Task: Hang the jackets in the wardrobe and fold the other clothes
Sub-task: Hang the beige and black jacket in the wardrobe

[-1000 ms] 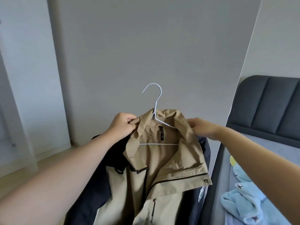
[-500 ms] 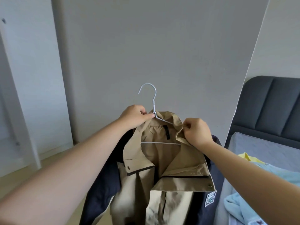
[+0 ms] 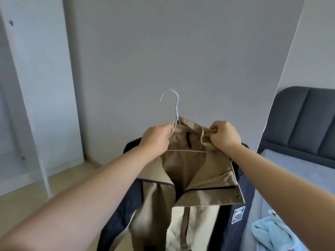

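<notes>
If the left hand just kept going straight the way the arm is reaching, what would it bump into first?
Probably the jacket collar it already pinches, by the hanger neck. Beyond that, the left hand would likely meet only the bare grey wall, though depth is hard to judge.

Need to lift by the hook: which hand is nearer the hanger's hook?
Left. The left hand grips the collar right below the hook; the right hand pinches the collar off to the side.

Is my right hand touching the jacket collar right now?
Touching. The head view shows the right hand pinching the tan jacket collar between thumb and fingers.
</notes>
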`<state>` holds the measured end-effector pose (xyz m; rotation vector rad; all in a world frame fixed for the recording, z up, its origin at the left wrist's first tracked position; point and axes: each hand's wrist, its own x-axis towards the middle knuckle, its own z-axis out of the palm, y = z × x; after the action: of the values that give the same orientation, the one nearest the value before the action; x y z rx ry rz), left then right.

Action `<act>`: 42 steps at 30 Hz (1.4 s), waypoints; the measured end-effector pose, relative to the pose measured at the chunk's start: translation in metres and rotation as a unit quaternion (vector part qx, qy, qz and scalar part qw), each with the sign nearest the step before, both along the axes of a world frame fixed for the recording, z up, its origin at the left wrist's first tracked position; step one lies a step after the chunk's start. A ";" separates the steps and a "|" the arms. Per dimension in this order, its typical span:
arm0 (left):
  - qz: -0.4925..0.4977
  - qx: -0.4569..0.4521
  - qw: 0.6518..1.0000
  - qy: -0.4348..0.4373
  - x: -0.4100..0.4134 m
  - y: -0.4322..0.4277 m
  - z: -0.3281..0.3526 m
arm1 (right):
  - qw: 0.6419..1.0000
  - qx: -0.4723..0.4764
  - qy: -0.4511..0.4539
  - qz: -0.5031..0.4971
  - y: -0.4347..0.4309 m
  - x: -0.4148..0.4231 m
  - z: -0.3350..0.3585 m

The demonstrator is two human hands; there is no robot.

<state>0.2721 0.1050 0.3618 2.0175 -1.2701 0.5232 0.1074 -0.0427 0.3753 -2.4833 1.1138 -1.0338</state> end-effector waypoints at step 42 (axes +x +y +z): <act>0.003 -0.149 0.941 -0.303 -0.148 -0.006 0.235 | 0.916 -0.298 -0.176 -0.202 0.040 -0.205 0.212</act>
<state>0.1238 0.0994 0.5972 1.6533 -1.4187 1.3292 -0.0979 -0.0030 0.5878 -2.3416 1.3719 -2.1231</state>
